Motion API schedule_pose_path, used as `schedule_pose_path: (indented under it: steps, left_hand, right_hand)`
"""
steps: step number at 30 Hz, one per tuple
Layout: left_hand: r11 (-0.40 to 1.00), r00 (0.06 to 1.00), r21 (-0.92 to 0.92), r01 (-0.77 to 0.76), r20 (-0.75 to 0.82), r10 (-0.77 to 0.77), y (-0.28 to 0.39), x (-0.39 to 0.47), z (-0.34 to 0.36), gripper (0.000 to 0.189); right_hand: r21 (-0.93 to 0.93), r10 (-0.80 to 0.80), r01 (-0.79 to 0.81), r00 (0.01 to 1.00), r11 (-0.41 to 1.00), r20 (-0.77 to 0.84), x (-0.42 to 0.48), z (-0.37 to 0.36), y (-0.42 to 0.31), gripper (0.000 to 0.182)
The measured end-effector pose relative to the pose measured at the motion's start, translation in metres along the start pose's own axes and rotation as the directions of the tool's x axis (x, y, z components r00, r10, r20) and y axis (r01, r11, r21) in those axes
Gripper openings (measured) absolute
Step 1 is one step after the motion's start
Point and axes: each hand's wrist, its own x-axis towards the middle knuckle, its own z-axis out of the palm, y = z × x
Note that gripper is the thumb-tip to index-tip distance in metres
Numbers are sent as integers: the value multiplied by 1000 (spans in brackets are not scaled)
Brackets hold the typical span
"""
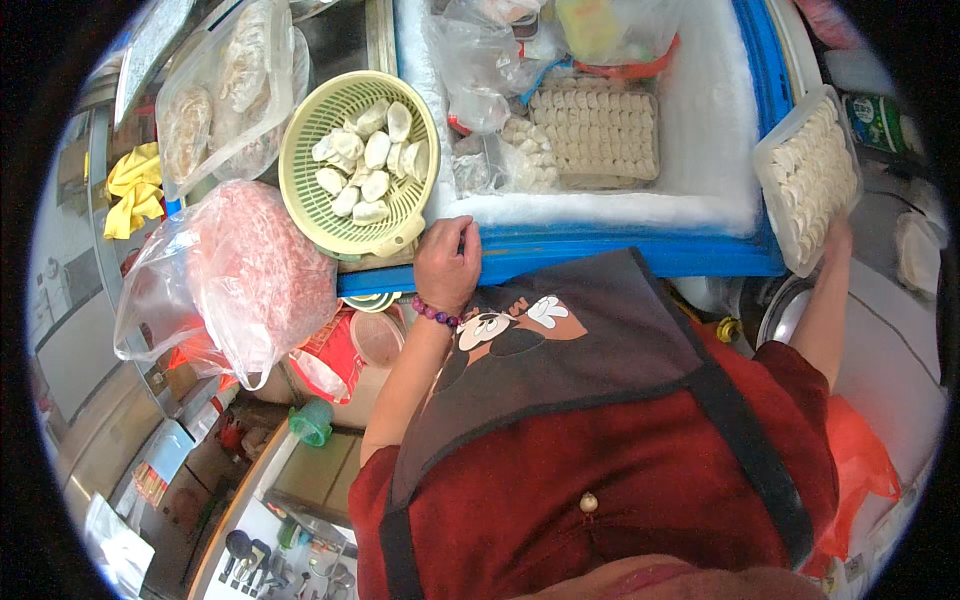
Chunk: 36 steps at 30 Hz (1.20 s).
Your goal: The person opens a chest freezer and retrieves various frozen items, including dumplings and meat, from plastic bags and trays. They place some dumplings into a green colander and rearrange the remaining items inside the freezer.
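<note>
My right hand [836, 236] is shut on a clear plastic tray of dumplings [810, 180], tilted at the right edge of a frosted chest freezer [630, 255]. Most of its fingers are hidden by the tray. My left hand [448, 259], with a beaded bracelet at the wrist, rests on the freezer's blue front rim, fingers bent, with nothing seen in it. Just left of it stands a pale green plastic colander [294, 154] holding several whitish oval pieces. Inside the freezer lie another tray of dumplings [592, 131] and several plastic bags [476, 60].
A clear bag of pink frozen meat [247, 262] lies left of the colander, beside a plastic container [281, 90] with wrapped items. Yellow cloths or gloves [135, 191] hang farther left. A red bag [334, 360] and a green mesh basket [311, 421] are lower left; a metal bowl [784, 315] is at right.
</note>
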Motion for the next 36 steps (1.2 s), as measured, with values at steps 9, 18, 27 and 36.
schedule_pose_path:
  steps: [9,18,27,36]
  left_hand:
    - [998,997,9,67,39,-67,-1,0,1,8]
    - [995,996,42,86,18,-87,-7,3,6,11]
    - [994,992,10,108,58,-109,-14,11,2,3]
    - [253,461,-390,885,665,-588,-44,-29,-8,8]
  right_hand:
    - [-950,-258,156,962,272,85,11,-12,-60,56]
    - [-379,-415,925,346,4,841,-185,264,-217,37]
    - [-348,265,930,366,-116,892,-143,484,37,41]
    - [-512,23,849,519,-133,854,-39,504,101,52]
